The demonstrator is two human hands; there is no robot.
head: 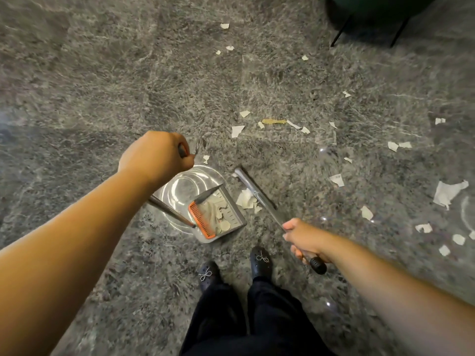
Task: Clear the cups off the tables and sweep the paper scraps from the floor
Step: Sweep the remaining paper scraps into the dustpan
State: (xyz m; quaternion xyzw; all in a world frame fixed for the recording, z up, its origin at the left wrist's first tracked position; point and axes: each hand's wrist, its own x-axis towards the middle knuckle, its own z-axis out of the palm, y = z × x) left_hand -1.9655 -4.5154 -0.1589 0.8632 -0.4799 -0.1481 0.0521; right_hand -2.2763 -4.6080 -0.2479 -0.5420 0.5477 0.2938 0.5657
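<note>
Left forearm nearest, left hand (156,156) fisted round the dark grip of the dustpan handle (171,210); right hand (305,240) wrapped round the broom handle (317,265) near its black end cap. Dustpan (221,217) on the grey floor (102,86) just ahead of two dark shoes (261,259), orange comb (201,219) along its near edge, some scraps already inside. Broom head (253,188) just right of the dustpan, blurred, with a small scrap pile (246,199) between it and the pan mouth. To do well: keep pan lip flat on floor, pan held steady, short low strokes toward the mouth, no flicking, then reach for loose bits. Counts: one dustpan, one broom, two hands, two shoes; loose paper scraps (237,131) beyond and right of the dustpan, roughly two dozen, exact number unclear from blur; one yellowish strip (273,121) beyond the dustpan. Largest torn piece (448,192) far right of the dustpan. No cups or tables in view; dark furniture legs (341,34) well beyond the dustpan.
</note>
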